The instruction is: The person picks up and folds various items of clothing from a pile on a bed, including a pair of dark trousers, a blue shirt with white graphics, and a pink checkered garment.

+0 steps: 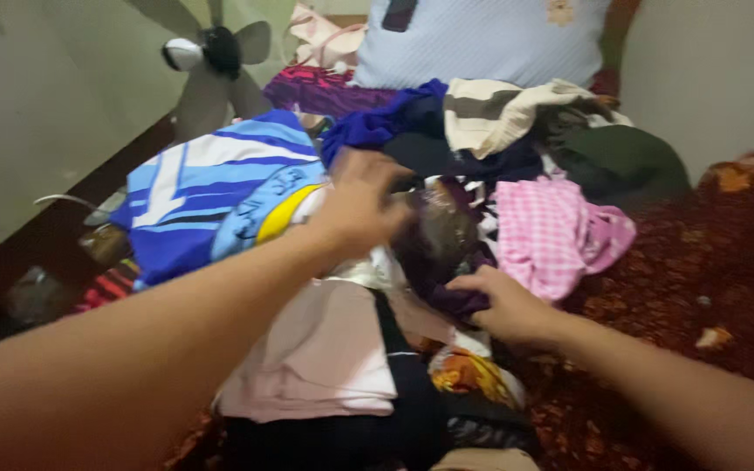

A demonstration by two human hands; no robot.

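Clearly soft and light, the dark purple garment [442, 240] lies crumpled mid-pile between a blue striped jersey [211, 192] and pink checked cloth [551, 231]. Left hand [359, 205] clutches its upper bunch; right hand [508, 305] pinches its lower edge, probably the best hold.

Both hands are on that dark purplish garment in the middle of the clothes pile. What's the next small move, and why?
Probably lift the dark purplish garment straight up a little. The left hand has its top and the right hand pinches its lower edge, but it lies bunched between the pink checked cloth and the blue-and-white jersey, so a lift should free it.
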